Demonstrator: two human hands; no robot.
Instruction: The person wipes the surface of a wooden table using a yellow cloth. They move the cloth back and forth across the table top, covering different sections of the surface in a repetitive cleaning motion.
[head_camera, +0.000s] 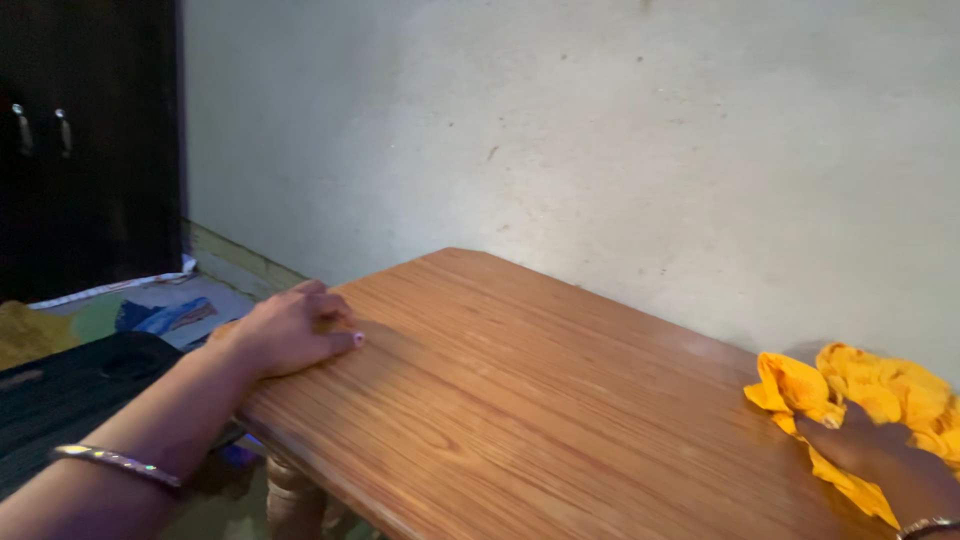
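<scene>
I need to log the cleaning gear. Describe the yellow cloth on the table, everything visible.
The yellow cloth is a soft, crumpled fabric, bunched into folds rather than spread flat. It looks like thin cotton, bright yellow-orange, and is slightly blurred. It lies on the wooden table at its far right end, close to the pale wall. The right hand rests on its near part, pressing it to the tabletop; its right edge is cut off by the frame.

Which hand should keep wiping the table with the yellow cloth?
Probably the right hand: it already rests on the yellow cloth at the wooden table's far end. The left hand lies flat on the near corner, apart from the cloth, likely steadying the table.
</scene>
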